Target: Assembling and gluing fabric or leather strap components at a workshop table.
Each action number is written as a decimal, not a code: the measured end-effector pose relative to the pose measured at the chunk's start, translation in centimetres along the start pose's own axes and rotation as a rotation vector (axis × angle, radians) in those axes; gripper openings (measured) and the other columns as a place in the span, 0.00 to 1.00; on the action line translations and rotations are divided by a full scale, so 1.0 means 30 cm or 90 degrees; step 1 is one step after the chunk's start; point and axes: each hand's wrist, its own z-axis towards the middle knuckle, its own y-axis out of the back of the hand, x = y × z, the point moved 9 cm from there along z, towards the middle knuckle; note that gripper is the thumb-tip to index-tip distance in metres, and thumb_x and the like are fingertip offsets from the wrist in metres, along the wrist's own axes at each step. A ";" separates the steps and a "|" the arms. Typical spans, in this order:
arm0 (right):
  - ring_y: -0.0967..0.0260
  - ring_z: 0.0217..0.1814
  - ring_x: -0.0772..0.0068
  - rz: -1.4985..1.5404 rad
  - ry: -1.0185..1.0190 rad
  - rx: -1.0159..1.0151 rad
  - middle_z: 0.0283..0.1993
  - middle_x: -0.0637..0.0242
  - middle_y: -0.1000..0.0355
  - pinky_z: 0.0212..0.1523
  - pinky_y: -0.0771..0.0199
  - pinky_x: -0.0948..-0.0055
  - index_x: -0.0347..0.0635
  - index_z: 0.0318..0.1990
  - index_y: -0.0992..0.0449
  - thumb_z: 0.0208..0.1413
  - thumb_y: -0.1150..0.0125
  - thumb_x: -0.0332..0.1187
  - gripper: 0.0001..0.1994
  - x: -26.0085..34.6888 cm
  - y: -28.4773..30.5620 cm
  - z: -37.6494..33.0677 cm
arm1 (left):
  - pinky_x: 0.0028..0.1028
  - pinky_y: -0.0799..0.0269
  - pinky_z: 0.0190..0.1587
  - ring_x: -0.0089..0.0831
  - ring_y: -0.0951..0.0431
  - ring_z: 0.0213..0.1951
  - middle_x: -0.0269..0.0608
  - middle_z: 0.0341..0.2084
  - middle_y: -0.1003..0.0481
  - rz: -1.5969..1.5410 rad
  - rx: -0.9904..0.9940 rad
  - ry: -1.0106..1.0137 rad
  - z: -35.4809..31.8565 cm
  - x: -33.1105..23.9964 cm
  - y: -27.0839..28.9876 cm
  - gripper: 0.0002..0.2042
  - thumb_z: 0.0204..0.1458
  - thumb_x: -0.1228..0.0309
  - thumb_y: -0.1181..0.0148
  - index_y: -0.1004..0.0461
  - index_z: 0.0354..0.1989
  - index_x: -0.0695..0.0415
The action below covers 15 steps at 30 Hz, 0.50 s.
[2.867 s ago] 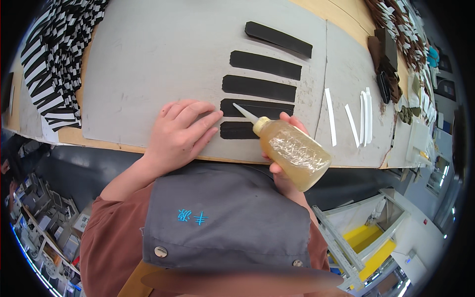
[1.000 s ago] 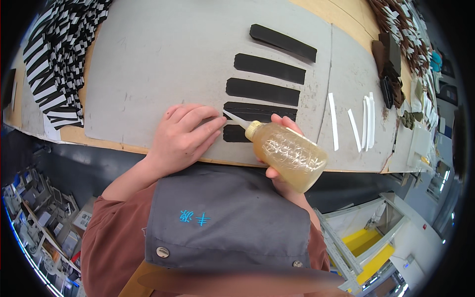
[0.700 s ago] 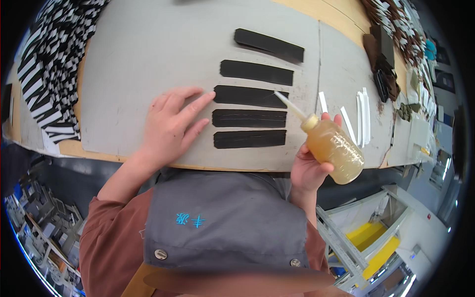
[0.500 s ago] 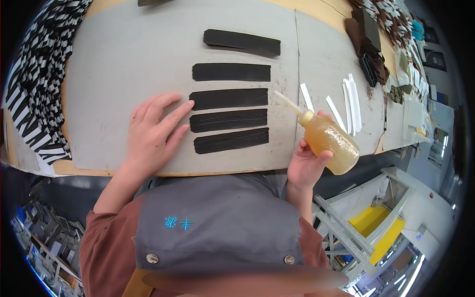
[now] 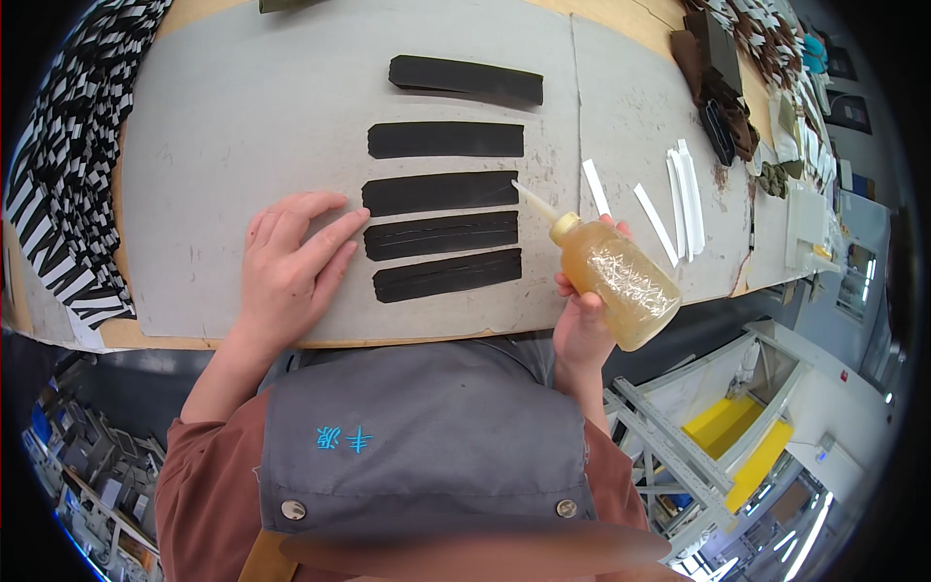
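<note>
My right hand (image 5: 585, 315) is closed round a squeeze bottle (image 5: 626, 283) of amber liquid, tilted so its thin nozzle points left. The nozzle tip is at the right end of the middle black fabric strip (image 5: 441, 193). At that strip's left end rests my left hand (image 5: 296, 257), its fingers spread and the index fingertip touching the corner. Two black strips, one (image 5: 443, 235) and another (image 5: 448, 275), lie nearer me, each with a thin line along it. Beyond the middle one lie a flat strip (image 5: 446, 140) and a slightly raised strip (image 5: 467, 80).
Several white strips (image 5: 685, 204) lie at the right of the grey work board (image 5: 233, 116). A large pile of black-and-white pieces (image 5: 73, 145) covers the left side. Brown and dark fabric pieces (image 5: 713, 73) are heaped at the far right. A metal frame (image 5: 679, 456) stands below the table's right edge.
The bottle has moved left and tipped lower, bringing its nozzle from beside the middle strip to that strip's right end. My left hand stays at the left end.
</note>
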 end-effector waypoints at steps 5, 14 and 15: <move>0.31 0.66 0.65 0.014 -0.031 0.040 0.75 0.58 0.41 0.49 0.16 0.72 0.39 0.74 0.46 0.40 0.14 0.49 0.58 -0.024 -0.036 -0.014 | 0.36 0.35 0.55 0.36 0.25 0.52 0.35 0.49 0.24 0.013 -0.013 -0.006 -0.003 -0.004 0.009 0.14 0.54 0.74 0.35 0.17 0.50 0.51; 0.24 0.43 0.76 -0.078 -0.049 0.078 0.72 0.57 0.35 0.35 0.24 0.81 0.39 0.73 0.43 0.34 0.17 0.63 0.62 -0.049 -0.182 -0.033 | 0.35 0.34 0.54 0.34 0.24 0.51 0.31 0.47 0.24 -0.003 -0.025 -0.006 -0.011 0.006 0.007 0.13 0.53 0.71 0.33 0.17 0.48 0.49; 0.23 0.43 0.75 -0.071 -0.053 0.089 0.72 0.58 0.36 0.34 0.23 0.81 0.39 0.73 0.43 0.32 0.16 0.62 0.62 -0.055 -0.197 -0.034 | 0.35 0.34 0.53 0.33 0.24 0.51 0.31 0.47 0.24 -0.006 -0.027 -0.005 -0.013 0.005 0.009 0.13 0.53 0.71 0.33 0.17 0.48 0.49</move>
